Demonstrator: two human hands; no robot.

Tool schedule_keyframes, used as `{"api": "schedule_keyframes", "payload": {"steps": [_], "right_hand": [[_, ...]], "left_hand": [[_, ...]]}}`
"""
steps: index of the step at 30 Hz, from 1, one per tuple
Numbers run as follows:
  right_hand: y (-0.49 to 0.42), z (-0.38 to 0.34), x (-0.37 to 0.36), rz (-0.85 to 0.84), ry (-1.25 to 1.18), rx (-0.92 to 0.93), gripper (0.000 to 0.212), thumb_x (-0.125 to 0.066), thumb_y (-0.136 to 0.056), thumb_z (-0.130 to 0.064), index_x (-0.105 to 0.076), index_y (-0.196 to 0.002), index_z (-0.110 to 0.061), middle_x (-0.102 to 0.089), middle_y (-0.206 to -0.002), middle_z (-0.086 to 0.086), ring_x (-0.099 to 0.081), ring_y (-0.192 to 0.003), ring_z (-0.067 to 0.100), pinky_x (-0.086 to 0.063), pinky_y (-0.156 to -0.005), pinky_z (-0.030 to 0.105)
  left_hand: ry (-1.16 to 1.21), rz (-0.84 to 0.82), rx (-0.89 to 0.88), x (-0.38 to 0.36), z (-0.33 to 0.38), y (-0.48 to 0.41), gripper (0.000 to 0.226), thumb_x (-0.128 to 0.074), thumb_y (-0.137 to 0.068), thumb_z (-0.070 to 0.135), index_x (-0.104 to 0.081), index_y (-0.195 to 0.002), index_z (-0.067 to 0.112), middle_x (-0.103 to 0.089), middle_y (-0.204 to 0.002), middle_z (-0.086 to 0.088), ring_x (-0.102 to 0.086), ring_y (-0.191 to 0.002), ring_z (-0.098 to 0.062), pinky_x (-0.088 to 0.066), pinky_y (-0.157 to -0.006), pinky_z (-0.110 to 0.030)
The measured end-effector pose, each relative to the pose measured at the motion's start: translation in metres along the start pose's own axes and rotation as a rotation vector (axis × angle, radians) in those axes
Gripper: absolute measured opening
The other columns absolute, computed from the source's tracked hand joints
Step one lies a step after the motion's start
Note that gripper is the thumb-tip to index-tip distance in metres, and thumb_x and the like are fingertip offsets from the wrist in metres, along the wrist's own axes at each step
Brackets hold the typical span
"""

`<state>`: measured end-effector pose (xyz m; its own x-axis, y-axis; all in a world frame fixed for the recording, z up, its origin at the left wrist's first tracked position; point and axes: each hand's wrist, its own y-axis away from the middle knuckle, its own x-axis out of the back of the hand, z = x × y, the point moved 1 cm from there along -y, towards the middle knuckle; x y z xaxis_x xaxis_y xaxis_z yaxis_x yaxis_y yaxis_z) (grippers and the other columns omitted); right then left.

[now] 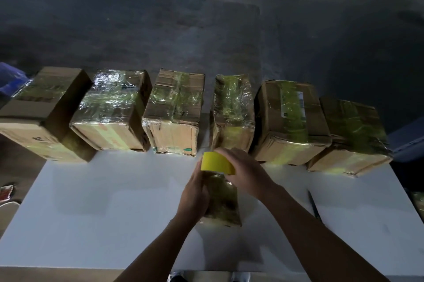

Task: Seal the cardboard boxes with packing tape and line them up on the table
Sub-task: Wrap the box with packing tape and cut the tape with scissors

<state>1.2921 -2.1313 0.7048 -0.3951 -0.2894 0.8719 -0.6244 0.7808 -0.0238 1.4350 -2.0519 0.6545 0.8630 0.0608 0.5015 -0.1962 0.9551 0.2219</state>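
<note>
Several cardboard boxes wrapped in shiny yellow-green tape stand in a row along the far edge of the white table (pixel 91 201), from the leftmost box (pixel 41 112) to the rightmost box (pixel 351 137). A small taped box (pixel 223 201) lies in the middle of the table. My left hand (pixel 195 192) holds its left side. My right hand (pixel 245 171) grips a yellow tape roll (pixel 216 163) over the small box's far end.
A dark thin tool, perhaps a knife (pixel 314 206), lies on the table to the right of my right arm. A blue object (pixel 11 77) sits beyond the row's left end. Dark floor lies beyond the table.
</note>
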Motion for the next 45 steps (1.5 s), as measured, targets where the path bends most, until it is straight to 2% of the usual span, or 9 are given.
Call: {"api": "schedule_keyframes", "payload": {"steps": [3,9,13,17,23,29,35,39,45], "right_hand": [[-0.007,-0.010,-0.001,-0.005,0.077,-0.008,0.068,-0.072,-0.077,-0.021,-0.043,-0.137,-0.027,-0.063,-0.114,0.010,-0.060,-0.099,0.030,-0.049,-0.077,0.038],[0.010,0.005,0.026,0.073,0.137,-0.099,0.075,-0.035,-0.071,-0.059,-0.053,-0.134,-0.024,-0.068,-0.116,0.004,-0.064,-0.099,0.027,-0.046,-0.082,0.035],[0.011,0.014,0.024,0.026,0.128,-0.102,0.061,-0.063,-0.079,-0.035,-0.048,-0.138,-0.025,-0.065,-0.120,0.004,-0.063,-0.105,0.026,-0.049,-0.086,0.039],[0.009,0.013,0.023,0.024,0.069,-0.110,0.063,-0.069,-0.080,-0.022,-0.047,-0.139,-0.024,-0.062,-0.124,0.006,-0.061,-0.108,0.026,-0.052,-0.086,0.036],[0.022,0.011,0.021,0.022,-0.042,-0.112,0.068,-0.063,-0.080,-0.016,-0.038,-0.142,-0.029,-0.050,-0.133,0.004,-0.056,-0.113,0.026,-0.051,-0.084,0.033],[0.025,0.017,0.037,-0.004,0.101,-0.010,0.054,-0.064,-0.083,-0.044,-0.056,-0.131,-0.021,-0.065,-0.119,0.004,-0.065,-0.097,0.024,-0.044,-0.074,0.026],[0.037,0.037,0.031,-0.032,0.065,-0.144,0.057,-0.069,-0.082,-0.046,-0.052,-0.133,-0.028,-0.061,-0.121,-0.002,-0.061,-0.101,0.020,-0.042,-0.074,0.025],[0.033,0.039,0.028,-0.022,0.056,-0.155,0.057,-0.071,-0.081,-0.032,-0.052,-0.134,-0.023,-0.060,-0.122,0.003,-0.060,-0.102,0.023,-0.041,-0.076,0.026],[0.044,0.044,0.026,0.007,-0.065,-0.204,0.059,-0.065,-0.082,-0.027,-0.045,-0.137,-0.029,-0.053,-0.133,-0.001,-0.053,-0.116,0.017,-0.044,-0.088,0.027]], "left_hand": [[0.133,0.057,0.103,-0.003,-0.009,0.001,0.055,-0.031,-0.097,0.003,-0.041,-0.143,0.031,-0.061,-0.124,0.000,-0.058,-0.115,-0.023,-0.049,-0.098,-0.042],[0.184,0.101,0.052,-0.006,-0.006,0.001,0.067,-0.033,-0.093,-0.004,-0.035,-0.148,0.034,-0.050,-0.142,0.002,-0.048,-0.127,-0.017,-0.040,-0.102,-0.027],[-0.254,0.012,-0.103,-0.003,-0.003,0.000,0.079,-0.041,-0.091,0.001,-0.005,-0.151,0.039,0.002,-0.161,0.010,-0.012,-0.148,-0.021,-0.043,-0.101,-0.035],[-0.629,-0.158,-0.200,-0.007,-0.005,-0.006,0.081,-0.042,-0.098,0.022,0.024,-0.144,0.029,0.032,-0.150,0.007,0.030,-0.140,-0.023,-0.004,-0.120,-0.053],[-0.686,-0.163,-0.153,-0.007,-0.001,-0.005,0.076,-0.035,-0.100,0.030,0.027,-0.145,0.024,0.031,-0.150,0.006,0.028,-0.141,-0.026,0.001,-0.119,-0.055],[-0.688,-0.093,-0.208,-0.004,-0.006,-0.006,0.067,-0.033,-0.101,0.033,0.017,-0.146,0.029,0.017,-0.155,0.009,0.018,-0.144,-0.034,0.007,-0.114,-0.057],[-0.881,-0.105,-0.292,-0.004,0.001,-0.015,0.075,-0.063,-0.086,0.031,-0.027,-0.151,0.019,-0.019,-0.158,-0.004,-0.008,-0.144,-0.043,-0.008,-0.107,-0.068],[-0.787,-0.142,-0.491,-0.019,0.012,-0.013,0.052,-0.041,-0.093,0.024,-0.043,-0.143,0.008,-0.039,-0.150,-0.015,-0.017,-0.144,-0.032,-0.020,-0.116,-0.055],[-0.727,-0.197,-0.442,-0.035,0.007,-0.003,0.064,-0.019,-0.096,0.037,-0.010,-0.153,0.010,-0.008,-0.161,-0.009,0.000,-0.149,-0.026,-0.012,-0.121,-0.045]]}}
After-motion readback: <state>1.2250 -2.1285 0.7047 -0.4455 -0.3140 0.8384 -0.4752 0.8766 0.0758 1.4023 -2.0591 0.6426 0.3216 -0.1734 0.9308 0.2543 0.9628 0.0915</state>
